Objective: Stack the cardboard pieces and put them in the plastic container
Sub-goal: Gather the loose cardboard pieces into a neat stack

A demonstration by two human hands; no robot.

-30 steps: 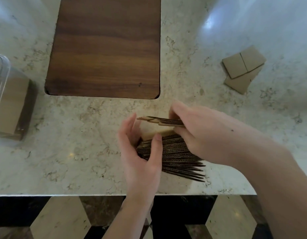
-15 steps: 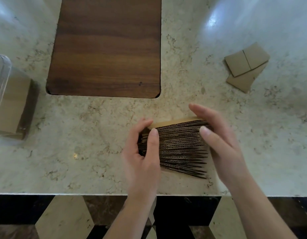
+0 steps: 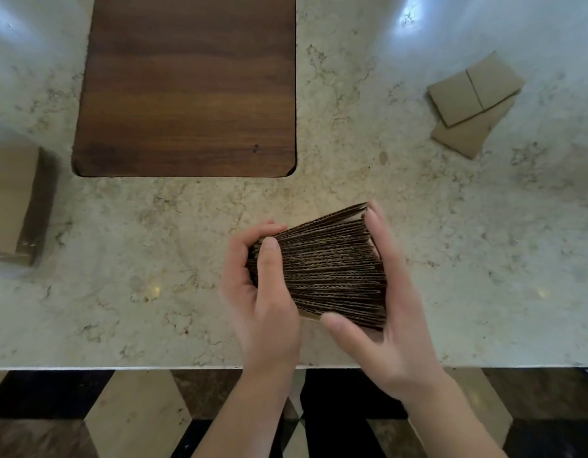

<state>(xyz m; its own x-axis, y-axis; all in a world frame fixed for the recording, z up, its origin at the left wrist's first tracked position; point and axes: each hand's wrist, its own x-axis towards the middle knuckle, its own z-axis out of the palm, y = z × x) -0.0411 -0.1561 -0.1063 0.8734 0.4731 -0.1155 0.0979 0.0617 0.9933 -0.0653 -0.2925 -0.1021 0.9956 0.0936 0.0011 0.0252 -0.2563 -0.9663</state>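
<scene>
A thick stack of cardboard pieces [image 3: 329, 266] stands on edge on the marble counter near its front edge, its corrugated edges facing me. My left hand [image 3: 259, 299] clasps the stack's left end, thumb across the front. My right hand [image 3: 385, 312] cups the right end, fingers along the side and thumb under the near corner. Three loose cardboard pieces [image 3: 474, 100] lie overlapped at the far right. The clear plastic container [image 3: 12, 206] sits at the left edge, holding a block of cardboard; most of it is out of frame.
A dark wooden board [image 3: 190, 87] is set into the marble counter [image 3: 137, 259] behind the stack. The counter's front edge runs just below my wrists, with a patterned floor [image 3: 121, 414] beneath.
My right hand set a few pieces onto the stack, then moved to its right end. Both hands now squeeze the stack, which has tilted and shifted slightly right.
</scene>
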